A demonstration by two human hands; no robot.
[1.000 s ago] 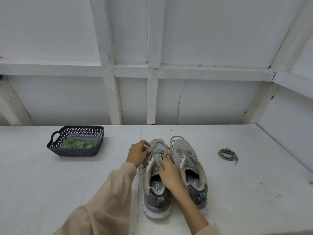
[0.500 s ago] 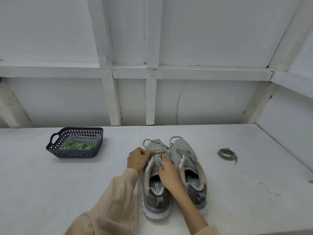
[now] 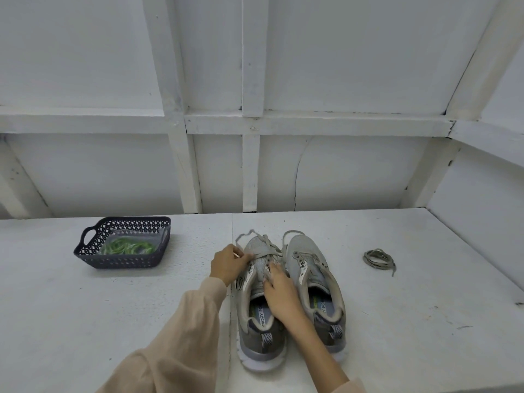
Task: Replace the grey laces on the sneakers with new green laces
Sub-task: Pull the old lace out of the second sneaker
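Sneakers [image 3: 289, 293] at table [image 3: 85, 321] centre, basket [image 3: 124, 245] left, loose lace [image 3: 378, 258] right.

Cool, diffuse light of moderate brightness falls evenly over a mostly white scene; its source is out of view. Shadows are faint and soft-edged: a pale one on the tabletop [image 3: 85, 313] along the near and right sides of the basket [image 3: 124, 262], and a thin darker one under the heels of the sneakers [image 3: 303, 248]. The wide-angle lens bows the wall beams [image 3: 251, 80] outward toward the picture's edges. The centre is fairly sharp, though the fingers [image 3: 270, 272] of the right hand [image 3: 280, 296] look slightly smeared.
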